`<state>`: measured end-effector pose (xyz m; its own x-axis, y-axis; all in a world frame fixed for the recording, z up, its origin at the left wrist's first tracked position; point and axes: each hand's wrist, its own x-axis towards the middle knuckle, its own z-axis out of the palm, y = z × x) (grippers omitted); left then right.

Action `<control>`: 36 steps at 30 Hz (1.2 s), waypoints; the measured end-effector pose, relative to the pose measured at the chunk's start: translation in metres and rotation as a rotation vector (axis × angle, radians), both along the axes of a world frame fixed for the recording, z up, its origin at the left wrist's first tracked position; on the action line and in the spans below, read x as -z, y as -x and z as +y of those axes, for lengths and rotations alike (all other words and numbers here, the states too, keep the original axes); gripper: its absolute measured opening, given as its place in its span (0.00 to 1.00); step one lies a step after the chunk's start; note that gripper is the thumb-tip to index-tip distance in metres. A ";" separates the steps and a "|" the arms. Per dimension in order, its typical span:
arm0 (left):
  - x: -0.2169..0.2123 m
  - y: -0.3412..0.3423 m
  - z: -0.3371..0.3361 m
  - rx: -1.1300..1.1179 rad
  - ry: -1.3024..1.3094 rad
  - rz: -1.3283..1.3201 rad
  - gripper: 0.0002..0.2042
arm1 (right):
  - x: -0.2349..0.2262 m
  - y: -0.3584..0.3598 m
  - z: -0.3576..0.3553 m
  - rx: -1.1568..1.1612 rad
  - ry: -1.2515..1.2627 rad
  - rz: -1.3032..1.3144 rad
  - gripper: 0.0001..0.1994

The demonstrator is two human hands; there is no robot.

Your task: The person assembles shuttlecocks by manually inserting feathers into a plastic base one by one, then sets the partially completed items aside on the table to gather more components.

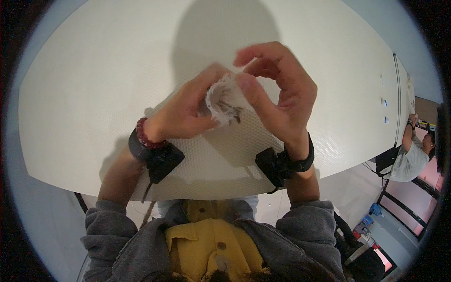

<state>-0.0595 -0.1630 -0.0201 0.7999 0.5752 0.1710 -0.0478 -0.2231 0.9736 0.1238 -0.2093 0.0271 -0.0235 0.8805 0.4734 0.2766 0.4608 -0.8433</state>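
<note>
A translucent white piece, perhaps thin plastic, with a frilled, round open rim is held above the table. My left hand wraps round its left side, thumb below and fingers above. Dark streaks show at its opening and lower edge, too blurred to name. My right hand is raised just to the right, fingers curved and thumb apart from them, its thumb tip near the rim. Nothing shows between those fingers. Black devices are strapped on both wrists, and a red bead bracelet is on the left one.
The white table has a dimpled, honeycomb-patterned cover. Several small white and blue round pieces lie near its right edge. Another person in a light top works at a table on the far right. Blue containers stand at lower right.
</note>
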 end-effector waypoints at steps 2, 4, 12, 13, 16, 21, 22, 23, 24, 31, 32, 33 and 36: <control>0.001 -0.002 0.002 -0.006 -0.115 -0.032 0.26 | -0.002 0.001 0.000 -0.001 0.055 0.065 0.11; 0.003 -0.003 0.000 -0.011 -0.228 -0.064 0.27 | 0.000 -0.001 0.001 -0.085 0.070 -0.002 0.15; 0.017 0.000 0.001 -0.160 -0.306 -0.025 0.32 | 0.011 0.000 -0.001 -0.037 0.208 -0.186 0.11; 0.019 0.000 0.001 -0.162 -0.307 -0.024 0.32 | 0.012 0.001 0.000 -0.048 0.161 -0.185 0.10; 0.021 -0.003 0.002 -0.245 -0.468 -0.072 0.31 | 0.013 0.004 0.003 -0.011 -0.060 -0.349 0.10; 0.012 -0.006 0.006 -0.259 -0.477 -0.131 0.26 | 0.019 0.005 0.002 0.028 -0.262 -0.425 0.13; 0.013 -0.006 0.005 -0.263 -0.477 -0.130 0.26 | 0.020 0.006 0.002 0.034 -0.301 -0.412 0.14; 0.013 -0.006 0.004 -0.255 -0.446 -0.120 0.25 | 0.020 0.007 0.003 0.030 -0.302 -0.411 0.14; 0.014 -0.006 0.004 -0.246 -0.415 -0.110 0.24 | 0.019 0.007 0.002 0.037 -0.306 -0.431 0.14; 0.012 -0.003 0.004 -0.252 -0.469 -0.049 0.23 | 0.017 0.009 0.002 0.060 -0.329 -0.449 0.14; 0.013 -0.004 0.004 -0.254 -0.440 -0.055 0.22 | 0.018 0.008 0.002 0.060 -0.329 -0.450 0.14; 0.013 -0.004 0.003 -0.257 -0.412 -0.061 0.22 | 0.019 0.007 0.002 0.055 -0.320 -0.418 0.14; 0.011 -0.002 0.002 -0.267 -0.401 -0.021 0.21 | 0.017 0.009 0.002 0.050 -0.300 -0.372 0.14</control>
<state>-0.0571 -0.1615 -0.0306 0.6270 0.6456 0.4359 0.0442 -0.5881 0.8076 0.1152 -0.2073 0.0100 -0.2007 0.7109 0.6740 0.5624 0.6470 -0.5149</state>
